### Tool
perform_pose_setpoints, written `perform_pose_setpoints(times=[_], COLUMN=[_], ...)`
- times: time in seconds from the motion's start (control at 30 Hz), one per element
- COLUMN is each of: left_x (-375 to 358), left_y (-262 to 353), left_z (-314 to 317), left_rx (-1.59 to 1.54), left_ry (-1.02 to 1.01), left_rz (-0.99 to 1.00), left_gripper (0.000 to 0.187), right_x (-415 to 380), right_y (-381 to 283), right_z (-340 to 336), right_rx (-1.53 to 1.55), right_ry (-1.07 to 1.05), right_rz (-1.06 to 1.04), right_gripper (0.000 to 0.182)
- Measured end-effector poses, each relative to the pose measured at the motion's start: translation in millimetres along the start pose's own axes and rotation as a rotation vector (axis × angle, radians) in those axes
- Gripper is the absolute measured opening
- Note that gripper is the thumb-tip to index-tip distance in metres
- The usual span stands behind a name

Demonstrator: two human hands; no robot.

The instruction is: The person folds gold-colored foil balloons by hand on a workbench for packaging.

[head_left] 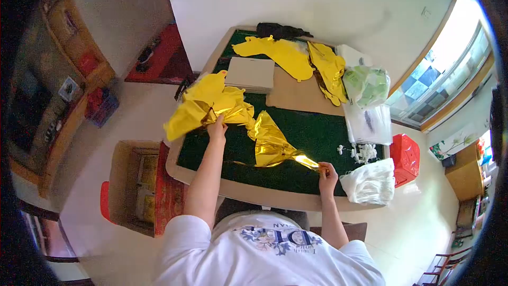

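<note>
A crumpled, uninflated gold foil balloon [272,140] stretches across the near half of the table between my hands. My left hand [216,128] is closed on its bunched left part, where yellow foil fans out beyond the table's left edge. At the right, my right hand [328,176] pinches the narrow, twisted end of the shiny foil. Beyond them, another flat yellow foil balloon [280,59] lies at the back, and a wrinkled gold one [328,69] rests to its right.
The green-topped table [312,130] carries a stack of pale card [250,74], brown cardboard [296,94], plastic bags [368,87], small white pieces [364,153] and a bundle of white strands [370,181]. A red stool [405,160] stands right; an open cardboard box [124,180] stands left.
</note>
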State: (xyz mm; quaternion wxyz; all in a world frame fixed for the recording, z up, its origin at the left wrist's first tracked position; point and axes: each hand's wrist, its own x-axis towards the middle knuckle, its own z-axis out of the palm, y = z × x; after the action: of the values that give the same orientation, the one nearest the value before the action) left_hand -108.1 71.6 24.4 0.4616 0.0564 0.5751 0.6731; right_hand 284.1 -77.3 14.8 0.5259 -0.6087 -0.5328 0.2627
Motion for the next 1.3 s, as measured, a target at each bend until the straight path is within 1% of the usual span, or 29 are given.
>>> perform_pose_setpoints(times=[0.07, 0.1, 0.17, 0.2, 0.3, 0.37, 0.43, 0.5, 0.57, 0.63, 0.7, 0.73, 0.77, 0.83, 0.9, 0.97, 1.03, 1.1, 1.17, 1.23, 1.3], left_x=[-4, -12, -35, -42, -40, -50, -8, 25, 13, -8, -3, -16, -8, 30, 70, 40, 15, 1, 3, -28, -17], left_y=[-5, -6, 1, 8, 15, 35, 40, 78, 124, 175, 191, 194, 187, 151, 92, 50, 20, -10, -42, -28, -30], left_z=[-13, -18, -26, -26, -32, -30, -51, -50, -46, -27, -15, -1, -1, 0, -7, 9, 13, 19, 15, 16, 4], left_rx=[-0.023, -0.023, -0.263, -0.361, -0.337, -0.257, -0.14, -0.178, 0.259, -0.052, -0.03, -0.132, -0.132, -0.245, -0.348, -0.507, -0.412, -0.375, -0.338, -0.28, -0.386], left_ry=[-0.168, -0.168, -0.16, -0.075, -0.033, 0.016, -0.046, 0.187, 0.172, 0.023, 0.046, 0.095, 0.094, -0.166, -0.267, -0.219, 0.006, 0.008, -0.041, -0.106, -0.218], left_rz=[-0.07, -0.071, -0.161, -0.213, -0.165, -0.053, 0.15, 0.146, 0.57, 0.657, 0.723, 0.743, 0.742, 0.556, 0.403, 0.325, 0.081, 0.07, 0.0, -0.065, -0.15], left_gripper=[0.035, 0.035, 0.04, 0.042, 0.043, 0.045, 0.047, 0.05, 0.053, 0.052, 0.049, 0.046, 0.046, 0.046, 0.045, 0.046, 0.05, 0.05, 0.05, 0.044, 0.039], right_x=[-1, -1, -1, -1, 0, 1, 0, 0, 2, 3, 4, 3, 2, 2, 1, 0, 0, 1, 2, 3, 2], right_y=[0, 0, -3, -7, -8, -7, -7, -3, 3, 10, 10, 7, 4, 7, 8, 5, -2, -9, -13, -3, -1], right_z=[0, 0, 0, 0, 0, 0, 0, 1, 1, 3, 4, 3, 3, 2, 2, 3, 3, 2, 2, 3, 2], right_rx=[0.021, 0.011, 0.001, 0.006, -0.006, -0.025, -0.05, -0.061, -0.076, -0.074, -0.073, -0.077, -0.081, -0.101, -0.123, -0.062, -0.058, -0.049, -0.176, -0.163, -0.154], right_ry=[0.009, 0.006, 0.007, 0.002, -0.012, -0.015, -0.007, -0.01, -0.029, -0.021, -0.012, -0.015, -0.017, -0.016, -0.016, -0.022, -0.031, -0.051, -0.043, -0.044, -0.038], right_rz=[0.0, 0.005, 0.011, 0.004, 0.003, 0.009, -0.033, -0.043, -0.045, -0.036, -0.025, -0.02, -0.014, -0.026, -0.037, 0.007, 0.012, 0.019, -0.049, -0.066, -0.08], right_gripper=[0.011, 0.011, 0.012, 0.013, 0.016, 0.017, 0.017, 0.015, 0.014, 0.013, 0.013, 0.013, 0.013, 0.013, 0.013, 0.013, 0.013, 0.013, 0.012, 0.012, 0.012])
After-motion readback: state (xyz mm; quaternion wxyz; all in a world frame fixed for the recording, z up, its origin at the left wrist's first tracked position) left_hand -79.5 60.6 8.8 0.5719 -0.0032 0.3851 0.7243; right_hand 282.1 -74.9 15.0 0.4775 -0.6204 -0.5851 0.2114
